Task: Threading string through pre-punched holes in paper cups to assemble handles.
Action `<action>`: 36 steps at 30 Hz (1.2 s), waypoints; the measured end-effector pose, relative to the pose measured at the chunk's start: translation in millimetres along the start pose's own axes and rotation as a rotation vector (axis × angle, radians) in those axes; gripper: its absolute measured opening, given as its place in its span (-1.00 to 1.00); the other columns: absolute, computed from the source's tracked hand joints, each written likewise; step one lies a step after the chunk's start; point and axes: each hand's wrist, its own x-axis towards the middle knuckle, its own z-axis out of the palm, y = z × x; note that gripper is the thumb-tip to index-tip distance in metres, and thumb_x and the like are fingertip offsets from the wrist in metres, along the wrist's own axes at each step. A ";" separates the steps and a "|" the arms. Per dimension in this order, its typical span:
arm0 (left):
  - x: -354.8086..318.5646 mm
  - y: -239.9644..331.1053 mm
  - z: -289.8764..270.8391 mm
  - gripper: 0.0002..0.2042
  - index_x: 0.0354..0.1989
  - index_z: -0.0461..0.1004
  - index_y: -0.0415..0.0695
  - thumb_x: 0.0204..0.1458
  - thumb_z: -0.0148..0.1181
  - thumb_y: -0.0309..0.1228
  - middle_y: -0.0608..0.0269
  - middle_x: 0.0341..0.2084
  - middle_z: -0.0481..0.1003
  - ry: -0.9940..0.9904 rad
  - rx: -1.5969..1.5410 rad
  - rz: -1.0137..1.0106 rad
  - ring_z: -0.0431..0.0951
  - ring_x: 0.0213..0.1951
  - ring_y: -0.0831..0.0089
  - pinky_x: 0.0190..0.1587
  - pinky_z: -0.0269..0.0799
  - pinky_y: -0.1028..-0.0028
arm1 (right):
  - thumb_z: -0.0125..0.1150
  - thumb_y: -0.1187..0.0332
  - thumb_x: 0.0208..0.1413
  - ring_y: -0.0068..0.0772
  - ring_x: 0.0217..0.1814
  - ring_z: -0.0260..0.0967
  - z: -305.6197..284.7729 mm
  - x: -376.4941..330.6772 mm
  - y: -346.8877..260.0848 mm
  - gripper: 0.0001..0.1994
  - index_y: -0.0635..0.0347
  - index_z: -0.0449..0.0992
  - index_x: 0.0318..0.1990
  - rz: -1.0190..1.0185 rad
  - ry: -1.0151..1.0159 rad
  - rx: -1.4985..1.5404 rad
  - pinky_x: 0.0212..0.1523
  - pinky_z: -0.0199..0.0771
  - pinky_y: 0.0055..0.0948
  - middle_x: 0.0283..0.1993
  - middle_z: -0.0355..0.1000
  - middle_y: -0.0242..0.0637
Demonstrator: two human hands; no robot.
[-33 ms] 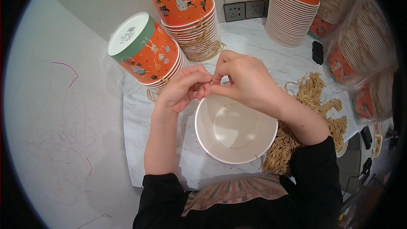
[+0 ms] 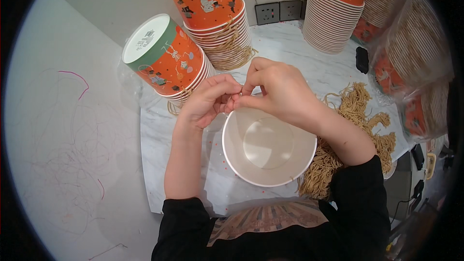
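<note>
My left hand point(image 2: 208, 100) and my right hand point(image 2: 275, 84) meet fingertip to fingertip over the far left rim of a white paper bucket point(image 2: 302, 162). Both are closed in a pinch; whatever lies between the fingertips is too small and covered to make out. The bucket stands mouth up in front of me, and its inside shows only a pale round bottom. Beside it, under and beyond my right forearm, lies a heap of tan cords point(image 2: 323, 171).
At the far left stand two upside-down stacks of orange and green buckets, a nearer stack point(image 2: 176, 63) and a farther stack point(image 2: 212, 7), with tan cords hanging on them. Another bucket stack point(image 2: 333, 14) and plastic-wrapped buckets point(image 2: 411, 34) fill the far right. A black object point(image 2: 361, 60) lies near them.
</note>
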 end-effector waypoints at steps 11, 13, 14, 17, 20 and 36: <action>-3.7 5.1 3.9 -0.91 -0.31 0.57 -0.14 0.19 0.23 -0.40 0.40 -0.52 0.52 0.058 0.075 0.011 0.46 -0.56 0.73 -0.49 0.43 0.70 | 0.42 0.25 -0.10 -0.07 -0.24 0.52 9.7 4.8 12.8 -0.79 0.22 0.62 -0.49 0.068 0.091 0.101 -0.21 0.49 -0.16 -0.32 0.51 -0.21; -2.7 5.5 5.7 -0.90 -0.32 0.56 -0.14 0.19 0.24 -0.39 0.42 -0.53 0.51 0.061 0.086 0.014 0.45 -0.56 0.73 -0.49 0.42 0.70 | 0.41 0.32 -0.08 -0.25 -0.37 0.42 9.8 4.2 13.5 -0.81 0.25 0.58 -0.48 0.030 0.115 0.098 -0.34 0.41 -0.27 -0.35 0.47 -0.25; -2.0 5.4 6.5 -0.90 -0.33 0.56 -0.13 0.18 0.24 -0.39 0.44 -0.53 0.50 0.066 0.103 0.006 0.44 -0.56 0.74 -0.50 0.41 0.70 | 0.41 0.38 -0.06 -0.42 -0.51 0.33 9.7 4.0 13.9 -0.83 0.28 0.55 -0.46 -0.008 0.140 0.098 -0.46 0.32 -0.37 -0.38 0.42 -0.29; -1.0 3.8 9.4 -0.89 -0.34 0.55 -0.12 0.17 0.24 -0.37 0.46 -0.53 0.48 0.080 0.117 -0.011 0.42 -0.54 0.76 -0.51 0.38 0.70 | 0.38 0.39 -0.07 -0.41 -0.51 0.35 8.6 4.2 16.0 -0.84 0.28 0.52 -0.46 -0.035 0.140 0.038 -0.46 0.35 -0.36 -0.37 0.42 -0.28; -0.1 1.3 6.5 -0.88 -0.35 0.53 -0.11 0.18 0.22 -0.36 0.47 -0.51 0.47 0.066 0.108 -0.018 0.42 -0.52 0.77 -0.52 0.36 0.70 | 0.35 0.38 -0.06 -0.38 -0.51 0.38 8.0 4.9 18.5 -0.84 0.27 0.51 -0.45 -0.060 0.108 0.039 -0.45 0.38 -0.36 -0.37 0.42 -0.26; -5.0 9.7 9.7 -0.79 -0.28 0.59 -0.19 0.21 0.28 -0.27 0.44 -0.49 0.52 -0.007 0.218 -0.070 0.37 -0.55 0.78 -0.56 0.24 0.72 | 0.31 0.43 -0.10 -0.45 -0.55 0.41 -3.6 6.1 15.2 -0.83 0.32 0.44 -0.49 -0.049 -0.006 0.138 -0.46 0.40 -0.42 -0.59 0.42 -0.23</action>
